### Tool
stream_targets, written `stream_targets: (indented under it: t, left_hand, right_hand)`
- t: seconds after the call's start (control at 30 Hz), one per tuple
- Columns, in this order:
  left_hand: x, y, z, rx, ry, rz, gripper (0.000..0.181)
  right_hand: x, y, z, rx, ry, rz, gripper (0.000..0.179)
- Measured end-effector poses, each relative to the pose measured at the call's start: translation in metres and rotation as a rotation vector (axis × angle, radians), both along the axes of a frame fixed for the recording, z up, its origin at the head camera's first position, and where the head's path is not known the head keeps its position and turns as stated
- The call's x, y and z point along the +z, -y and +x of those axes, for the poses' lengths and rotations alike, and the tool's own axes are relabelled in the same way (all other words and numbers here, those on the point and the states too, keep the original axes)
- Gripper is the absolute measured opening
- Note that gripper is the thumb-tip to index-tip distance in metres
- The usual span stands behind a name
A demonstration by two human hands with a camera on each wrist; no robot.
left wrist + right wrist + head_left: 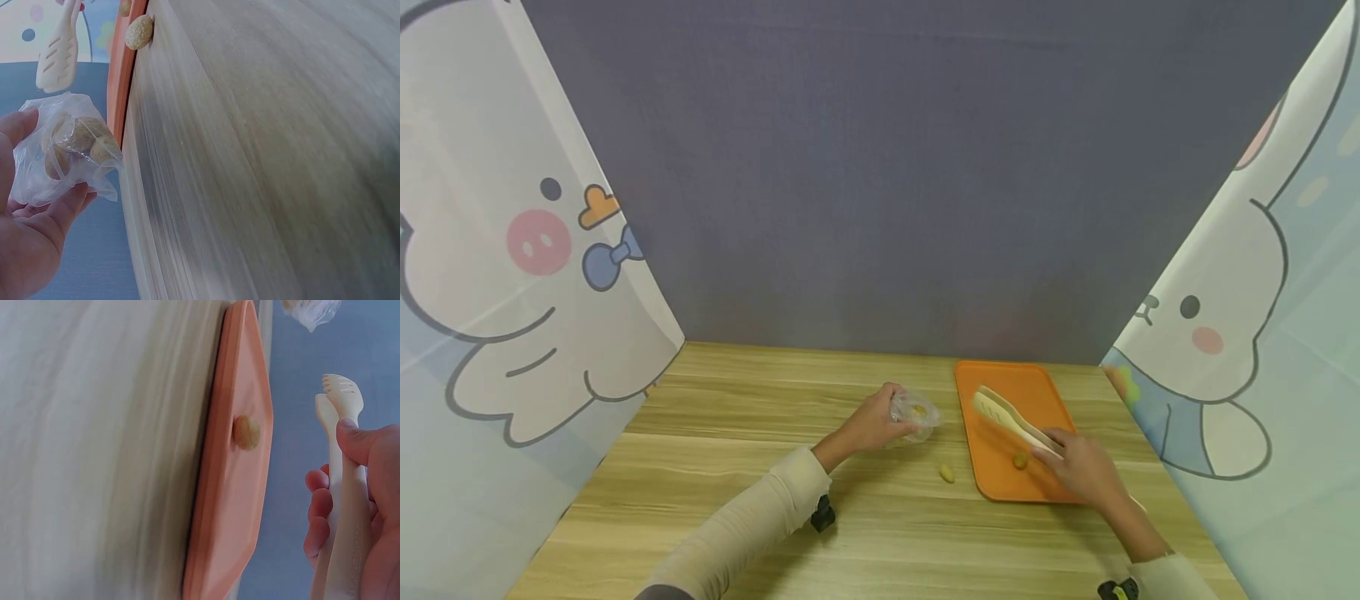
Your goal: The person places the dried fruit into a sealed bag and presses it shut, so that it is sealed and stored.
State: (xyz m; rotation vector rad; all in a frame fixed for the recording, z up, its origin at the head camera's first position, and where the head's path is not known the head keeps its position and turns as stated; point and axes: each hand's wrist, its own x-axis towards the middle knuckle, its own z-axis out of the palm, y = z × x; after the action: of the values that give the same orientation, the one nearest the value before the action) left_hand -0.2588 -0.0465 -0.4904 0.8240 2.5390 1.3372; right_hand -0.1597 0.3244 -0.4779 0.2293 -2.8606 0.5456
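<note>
Left hand (874, 423) and right hand (1084, 468) both grip, held apart.

Desk: I see a yellow-tan, wood-grained desk (752, 392), its streaks running side to side.
Backdrop: a plain grey-blue, cloth-like backdrop (880, 183) rises behind the desk's far edge; my wrist views show it bluer.
Left side: I have a pale, printed panel (445, 500) with a big white cartoon creature (467, 283), pink oval, orange shape and blue bow.
Right side: I get a pale blue printed panel (1318, 317) with a white cartoon rabbit (1240, 275), dark-eyed and pink-cheeked.
</note>
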Motion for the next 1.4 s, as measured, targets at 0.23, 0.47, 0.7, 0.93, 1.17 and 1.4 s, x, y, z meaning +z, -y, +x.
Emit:
stream_targets:
  t: [0.23, 0.47, 0.7, 0.93, 1.17, 1.4]
  left_hand:
    - [-0.001, 0.001, -0.001, 0.005, -0.011, -0.003, 0.068]
    - [-0.003, 0.001, -0.002, 0.009, 0.004, 0.003, 0.07]
    - [-0.002, 0.002, -0.001, 0.009, 0.008, 0.011, 0.069]
    - [-0.002, 0.002, -0.002, 0.011, -0.006, 0.011, 0.068]
    - [-0.003, 0.003, -0.003, 0.009, -0.01, 0.007, 0.067]
    - [-0.004, 0.004, -0.003, 0.012, -0.002, 0.011, 0.067]
  right_hand:
    - [-0.005, -0.012, 0.008, 0.014, -0.014, 0.022, 0.031]
    - [-0.01, -0.022, 0.016, 0.009, 0.007, 0.039, 0.031]
    - [-0.015, -0.029, 0.023, 0.007, 0.032, 0.051, 0.033]
    - [-0.019, -0.034, 0.028, -0.012, 0.061, 0.05, 0.033]
    - [-0.022, -0.039, 0.033, -0.009, 0.084, 0.059, 0.037]
    - [-0.026, -0.042, 0.036, -0.002, 0.077, 0.066, 0.037]
